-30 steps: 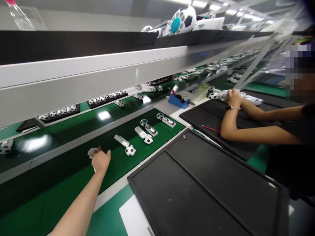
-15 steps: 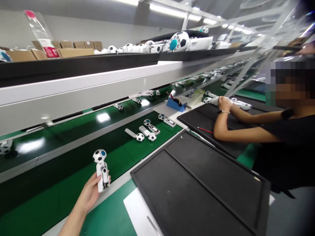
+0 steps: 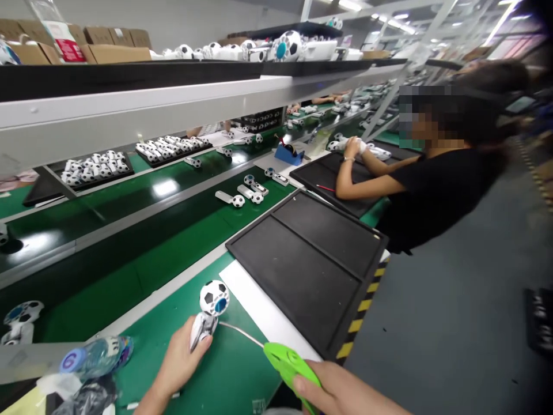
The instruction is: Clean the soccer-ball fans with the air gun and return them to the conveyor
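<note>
In my left hand is a small handheld fan, with a soccer-ball-patterned round head, a blue centre and a white handle. My fingers are wrapped round the handle, and the head points up. My right hand grips a green air blow gun with a thin bent tube. The tube's tip ends close to the fan's neck; whether it touches cannot be made out. Both hands are over the green table mat.
A black tray lies to the right on a white sheet. Several fans rest on the green conveyor belt. At lower left lies a water bottle. A co-worker sits at the right, beyond the tray.
My left hand has brought the fan from over the belt's edge to over the mat. My right hand has come into view with the blow gun. The view has tilted downward.
</note>
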{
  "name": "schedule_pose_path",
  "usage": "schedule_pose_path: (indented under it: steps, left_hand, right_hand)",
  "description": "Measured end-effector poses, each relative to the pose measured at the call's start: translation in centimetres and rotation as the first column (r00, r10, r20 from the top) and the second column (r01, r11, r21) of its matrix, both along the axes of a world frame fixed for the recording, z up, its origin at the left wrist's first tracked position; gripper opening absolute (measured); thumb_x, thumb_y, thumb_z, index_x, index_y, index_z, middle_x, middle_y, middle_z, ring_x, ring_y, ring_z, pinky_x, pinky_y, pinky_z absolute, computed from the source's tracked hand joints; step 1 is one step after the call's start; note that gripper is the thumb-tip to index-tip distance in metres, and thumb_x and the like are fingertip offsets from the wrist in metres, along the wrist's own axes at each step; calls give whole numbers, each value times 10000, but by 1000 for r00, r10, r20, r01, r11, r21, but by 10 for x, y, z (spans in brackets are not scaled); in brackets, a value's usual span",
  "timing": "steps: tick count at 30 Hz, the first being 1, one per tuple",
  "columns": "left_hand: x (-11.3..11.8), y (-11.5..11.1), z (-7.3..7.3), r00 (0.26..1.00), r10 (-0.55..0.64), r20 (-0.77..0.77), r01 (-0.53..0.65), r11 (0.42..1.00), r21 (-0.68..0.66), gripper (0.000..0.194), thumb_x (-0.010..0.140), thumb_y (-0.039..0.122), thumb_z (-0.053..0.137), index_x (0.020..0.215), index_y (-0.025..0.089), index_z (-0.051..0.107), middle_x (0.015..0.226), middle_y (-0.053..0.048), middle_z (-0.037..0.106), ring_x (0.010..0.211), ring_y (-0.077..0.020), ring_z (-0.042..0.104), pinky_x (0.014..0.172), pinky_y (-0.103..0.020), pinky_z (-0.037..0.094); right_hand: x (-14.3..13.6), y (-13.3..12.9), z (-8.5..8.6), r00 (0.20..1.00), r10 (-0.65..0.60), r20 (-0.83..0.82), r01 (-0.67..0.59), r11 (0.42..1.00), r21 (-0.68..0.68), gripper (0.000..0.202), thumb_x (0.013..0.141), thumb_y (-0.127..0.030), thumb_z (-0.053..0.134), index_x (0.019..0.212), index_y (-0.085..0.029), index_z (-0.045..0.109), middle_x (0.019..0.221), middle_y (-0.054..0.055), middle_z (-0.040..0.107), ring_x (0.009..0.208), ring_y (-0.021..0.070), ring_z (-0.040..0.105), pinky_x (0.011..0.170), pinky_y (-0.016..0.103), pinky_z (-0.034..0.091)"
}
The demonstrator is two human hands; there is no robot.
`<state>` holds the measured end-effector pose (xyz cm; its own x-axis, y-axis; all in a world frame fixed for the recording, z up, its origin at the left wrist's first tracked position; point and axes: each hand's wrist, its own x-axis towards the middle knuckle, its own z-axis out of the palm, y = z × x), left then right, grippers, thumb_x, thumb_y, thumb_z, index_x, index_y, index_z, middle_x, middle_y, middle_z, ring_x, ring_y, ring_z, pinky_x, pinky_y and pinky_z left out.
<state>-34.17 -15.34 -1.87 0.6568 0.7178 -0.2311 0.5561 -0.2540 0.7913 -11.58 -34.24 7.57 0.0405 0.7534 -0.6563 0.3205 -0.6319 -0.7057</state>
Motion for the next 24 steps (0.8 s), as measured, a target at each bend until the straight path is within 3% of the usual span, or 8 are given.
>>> schedule_pose_path:
  steps: [3, 7, 13, 20, 22, 24]
  left_hand:
    - [-13, -5, 4, 979, -197, -58, 203, 967, 154, 362, 816, 486, 463, 999, 183, 542, 901, -63, 641, 769, -206, 582, 707, -297, 441]
    - [-23, -8, 3, 959, -272, -75, 282, 939, 196, 363, 842, 474, 435, 1041, 186, 532, 933, -62, 637, 775, -194, 582, 712, -281, 450]
    - [-35, -9, 0, 959, -268, -95, 282, 938, 201, 358, 845, 479, 435, 1021, 184, 535, 915, -65, 633, 767, -194, 579, 715, -285, 455]
    - [-31, -8, 4, 978, -206, -32, 209, 966, 155, 354, 822, 476, 467, 1017, 191, 546, 894, -65, 638, 757, -204, 571, 711, -298, 445]
    - [-29, -8, 2, 990, -141, -10, 141, 984, 107, 345, 793, 483, 513, 969, 191, 564, 851, -64, 637, 750, -211, 568, 714, -302, 436]
    - [-27, -8, 0, 997, -42, 60, 45, 998, -42, 361, 765, 498, 551, 942, 184, 567, 790, -57, 630, 717, -205, 569, 684, -296, 434]
  right_hand:
    - [-10, -1, 13, 992, 116, 43, -114, 993, -34, 542, 837, -610, 267, 724, -157, 542, 745, 102, 685, 645, 184, 588, 616, 267, 432]
    - [-18, -6, 19, 986, 124, 110, -118, 991, -60, 549, 823, -644, 237, 723, -170, 495, 695, 108, 670, 627, 187, 593, 597, 257, 438]
    - [-23, -2, 29, 971, 182, 155, -166, 980, -113, 509, 832, -604, 234, 722, -173, 483, 704, 122, 671, 623, 194, 594, 598, 264, 454]
    - [-25, 10, 34, 966, 204, 162, -185, 975, -122, 470, 849, -542, 255, 723, -162, 501, 701, 125, 661, 618, 193, 587, 586, 267, 443]
    - [-22, 9, 30, 971, 191, 147, -176, 978, -108, 472, 846, -551, 259, 698, -166, 489, 680, 111, 651, 618, 186, 575, 598, 272, 437]
    - [-17, 7, 21, 987, 139, 75, -134, 989, -66, 493, 844, -581, 248, 701, -169, 479, 674, 87, 638, 591, 164, 551, 599, 274, 439]
